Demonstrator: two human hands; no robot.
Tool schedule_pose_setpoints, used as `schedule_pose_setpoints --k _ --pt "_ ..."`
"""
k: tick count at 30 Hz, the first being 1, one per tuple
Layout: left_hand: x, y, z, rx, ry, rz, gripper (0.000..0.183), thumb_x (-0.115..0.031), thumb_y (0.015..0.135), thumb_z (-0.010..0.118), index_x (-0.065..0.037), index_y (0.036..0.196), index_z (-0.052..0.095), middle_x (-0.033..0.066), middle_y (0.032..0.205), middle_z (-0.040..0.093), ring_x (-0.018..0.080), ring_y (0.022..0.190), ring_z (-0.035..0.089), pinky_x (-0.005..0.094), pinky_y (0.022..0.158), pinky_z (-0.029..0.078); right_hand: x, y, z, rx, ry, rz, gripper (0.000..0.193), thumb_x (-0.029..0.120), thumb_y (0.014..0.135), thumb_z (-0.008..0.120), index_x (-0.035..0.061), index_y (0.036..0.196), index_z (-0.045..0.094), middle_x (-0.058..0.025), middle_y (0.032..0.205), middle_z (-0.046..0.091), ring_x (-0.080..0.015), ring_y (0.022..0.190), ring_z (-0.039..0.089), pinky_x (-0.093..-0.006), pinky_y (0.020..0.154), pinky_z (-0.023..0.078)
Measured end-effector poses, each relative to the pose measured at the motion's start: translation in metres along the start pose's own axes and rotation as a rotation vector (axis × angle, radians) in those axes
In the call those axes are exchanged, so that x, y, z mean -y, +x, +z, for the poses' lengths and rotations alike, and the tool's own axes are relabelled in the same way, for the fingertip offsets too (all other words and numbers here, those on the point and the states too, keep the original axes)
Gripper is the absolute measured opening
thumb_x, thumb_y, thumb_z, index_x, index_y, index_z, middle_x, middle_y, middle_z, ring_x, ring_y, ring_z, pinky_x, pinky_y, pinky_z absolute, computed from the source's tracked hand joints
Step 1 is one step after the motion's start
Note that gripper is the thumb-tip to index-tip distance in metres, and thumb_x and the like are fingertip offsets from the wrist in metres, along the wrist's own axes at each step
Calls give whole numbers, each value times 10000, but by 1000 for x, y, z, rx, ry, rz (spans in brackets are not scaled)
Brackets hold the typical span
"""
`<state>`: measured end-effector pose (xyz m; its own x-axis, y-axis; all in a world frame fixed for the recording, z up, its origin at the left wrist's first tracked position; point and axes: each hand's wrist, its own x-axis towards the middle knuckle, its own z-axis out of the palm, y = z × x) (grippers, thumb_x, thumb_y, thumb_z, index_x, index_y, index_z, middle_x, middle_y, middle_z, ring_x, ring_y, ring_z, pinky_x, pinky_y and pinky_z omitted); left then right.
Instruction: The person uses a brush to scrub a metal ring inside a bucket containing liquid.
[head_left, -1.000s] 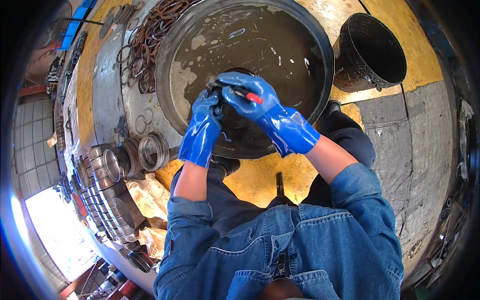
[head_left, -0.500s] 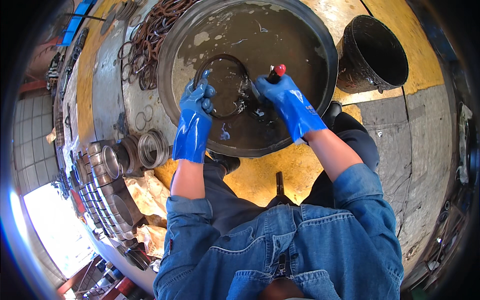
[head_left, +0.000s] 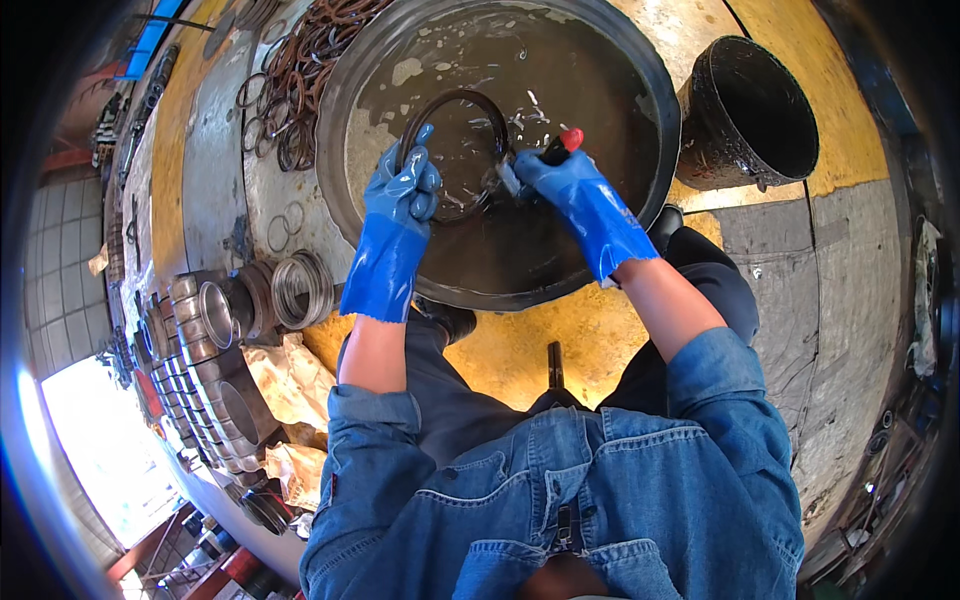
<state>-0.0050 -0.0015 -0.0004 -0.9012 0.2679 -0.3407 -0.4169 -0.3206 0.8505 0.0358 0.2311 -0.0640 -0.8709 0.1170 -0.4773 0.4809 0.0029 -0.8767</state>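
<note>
A wide round basin [head_left: 665,190] with murky brown liquid [head_left: 590,100] in it sits on the floor before the person, and both gloved hands work above its near half. Over the left part of the basin, the left hand [head_left: 400,188] in a blue rubber glove is closed on the side of a dark ring [head_left: 497,118], which is held tilted above the liquid; whether its lower edge dips in, I cannot tell. Nearer the basin's middle, the right hand [head_left: 560,178] in a matching glove is wrapped round a hand tool [head_left: 556,152], its black handle ending in a red tip. The tool's greyish working end meets the right side of the ring, though blur there hides its exact shape. Beyond the basin's left rim lies a heap of rusty rings [head_left: 318,65], and closer in on that side, two thin rings [head_left: 278,232] lie flat, overlapping. Left of the basin's near edge are a stack of thin metal rings [head_left: 291,290], rows of metal cylinders [head_left: 195,330] and crumpled brown paper [head_left: 290,385]. Just right of the basin stands a dark bucket [head_left: 705,150], grimy and tilted-looking in the fisheye view. On the basin's near side are the person's dark trousers [head_left: 445,385] and denim jacket [head_left: 640,480].
</note>
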Motion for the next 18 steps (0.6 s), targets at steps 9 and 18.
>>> schedule_pose_setpoints --k 9,18 --pt "17 10 2 -143 200 15 361 -132 981 663 -63 1333 621 18 735 629 51 489 476 177 430 347 14 -53 13 238 250 -54 256 263 913 680 67 1062 752 -75 857 712 -147 758 646 -325 695 510" --pt "12 2 16 7 293 -25 330 -165 961 710 -56 1268 658 27 708 663 48 456 487 175 419 353 10 0 -8 -242 -783 -759 265 195 905 681 183 1164 737 -124 1097 735 -351 982 699 -408 859 569"
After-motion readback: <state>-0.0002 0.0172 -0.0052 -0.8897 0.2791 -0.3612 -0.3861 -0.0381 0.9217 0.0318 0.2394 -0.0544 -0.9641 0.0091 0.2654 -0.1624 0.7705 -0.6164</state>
